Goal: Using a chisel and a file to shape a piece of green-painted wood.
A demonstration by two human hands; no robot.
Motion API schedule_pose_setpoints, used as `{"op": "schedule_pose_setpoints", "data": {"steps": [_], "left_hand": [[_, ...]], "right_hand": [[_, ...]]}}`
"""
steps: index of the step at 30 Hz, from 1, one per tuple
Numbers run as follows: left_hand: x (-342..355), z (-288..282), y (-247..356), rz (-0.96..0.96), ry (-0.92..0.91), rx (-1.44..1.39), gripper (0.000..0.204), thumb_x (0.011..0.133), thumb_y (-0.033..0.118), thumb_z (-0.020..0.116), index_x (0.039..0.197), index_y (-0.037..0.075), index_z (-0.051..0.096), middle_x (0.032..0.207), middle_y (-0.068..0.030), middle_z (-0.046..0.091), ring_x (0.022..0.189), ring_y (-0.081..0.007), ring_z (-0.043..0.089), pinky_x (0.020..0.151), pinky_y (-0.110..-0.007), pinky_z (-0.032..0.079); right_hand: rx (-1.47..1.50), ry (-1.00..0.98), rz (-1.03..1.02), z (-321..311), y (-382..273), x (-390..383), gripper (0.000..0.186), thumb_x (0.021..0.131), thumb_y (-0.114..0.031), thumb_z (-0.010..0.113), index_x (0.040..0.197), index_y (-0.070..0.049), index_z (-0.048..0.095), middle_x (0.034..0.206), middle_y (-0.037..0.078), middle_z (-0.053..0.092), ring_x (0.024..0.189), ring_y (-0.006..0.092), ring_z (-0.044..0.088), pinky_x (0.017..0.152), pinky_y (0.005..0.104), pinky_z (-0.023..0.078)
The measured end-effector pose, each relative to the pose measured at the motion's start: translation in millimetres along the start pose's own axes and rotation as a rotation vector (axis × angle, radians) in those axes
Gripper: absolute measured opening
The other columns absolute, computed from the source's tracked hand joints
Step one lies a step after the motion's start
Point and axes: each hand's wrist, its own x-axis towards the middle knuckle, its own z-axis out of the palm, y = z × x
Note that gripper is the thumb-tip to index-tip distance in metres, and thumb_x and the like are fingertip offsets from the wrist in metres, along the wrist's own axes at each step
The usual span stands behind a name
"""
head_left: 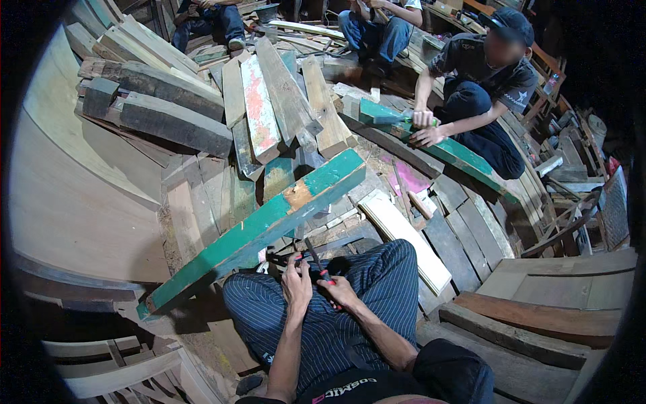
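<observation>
- The right hand (338,291) is wrapped around the red and black handle of a slim tool (326,275), the fingers clamped on it.
- The tool's dark shaft rises from that grip, leaning far and left; its handle sits inside the fingers, its shaft beyond them.
- The left hand (297,286) is just left of the tool, its fingers bent and raised; I cannot tell whether they are closed on anything.
- A small dark object (276,258) shows by the left fingertips, too unclear to name or to say if they touch it.
- A green-painted beam (249,235) runs from near left to far right, beyond both hands, with a bare wood patch toward its far end. The fingers are apart from it; the shaft's tip points toward its near edge, contact unclear.
- Striped trousers (269,310) cover the crossed legs beneath the hands.
- To the right lies a white board (408,241).
- Far right, a co-worker (481,87) has both hands at another green beam (471,159).
</observation>
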Motion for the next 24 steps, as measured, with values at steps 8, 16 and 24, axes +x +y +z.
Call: {"op": "schedule_pose_setpoints", "data": {"steps": [8, 16, 24], "left_hand": [[-19, -11, 19, 0.126, -0.059, -0.009, 0.03, 0.094, 0.02, 0.055, 0.12, 0.005, 0.058, 0.089, -0.016, 0.068, 0.077, -0.0315, 0.065, 0.069, -0.041, 0.05], [-9, -90, 68, 0.473, 0.494, -0.195, 0.007, 0.085, -0.002, 0.056, 0.09, -0.001, 0.061, 0.081, -0.0128, 0.063, 0.082, -0.0303, 0.06, 0.078, -0.04, 0.047], [91, -190, 24, 0.542, 0.552, 0.272, 0.028, 0.092, 0.026, 0.057, 0.097, 0.002, 0.07, 0.097, -0.0122, 0.068, 0.099, -0.0304, 0.058, 0.089, -0.041, 0.043]], "right_hand": [[-0.088, 0.448, -0.49, -31, 26, -30, 0.015, 0.09, -0.015, 0.064, 0.089, -0.003, 0.055, 0.055, -0.002, 0.047, 0.044, 0.0076, 0.043, 0.042, 0.0257, 0.035], [-0.246, 0.474, -0.579, -72, -92, -133, 0.056, 0.09, -0.003, 0.061, 0.136, -0.004, 0.029, 0.119, 0.012, 0.049, 0.086, 0.0171, 0.059, 0.071, 0.029, 0.049], [-1.048, 0.259, -0.773, -56, -184, -155, 0.057, 0.077, 0.0, 0.074, 0.13, -0.015, 0.061, 0.103, 0.011, 0.069, 0.086, 0.0202, 0.068, 0.07, 0.0344, 0.056]]}}
